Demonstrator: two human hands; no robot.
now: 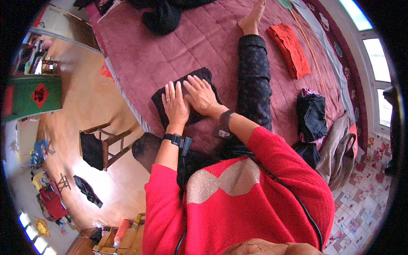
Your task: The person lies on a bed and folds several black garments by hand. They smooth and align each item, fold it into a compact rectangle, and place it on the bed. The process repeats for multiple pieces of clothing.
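Note:
A folded black garment (199, 75) lies flat on the pink quilted bedspread (208, 46) in front of me. Both palms rest on top of it, close together. My left hand (175, 104) has its fingers stretched out over the cloth; a ring and a black wrist strap show on that side. My right hand (200, 97) lies beside it, fingers also extended and slightly spread, near the garment's far edge. Neither hand grips the fabric. Part of the garment is hidden under my palms, so its kind cannot be told.
Right of my outstretched leg lie a folded orange cloth (290, 50), a thin stick (309, 44), folded dark clothes (311, 114) and a grey-brown garment (338, 148). A black heap of cloth (161, 19) sits at the far side. Left of the bed stands a wooden stool (103, 146).

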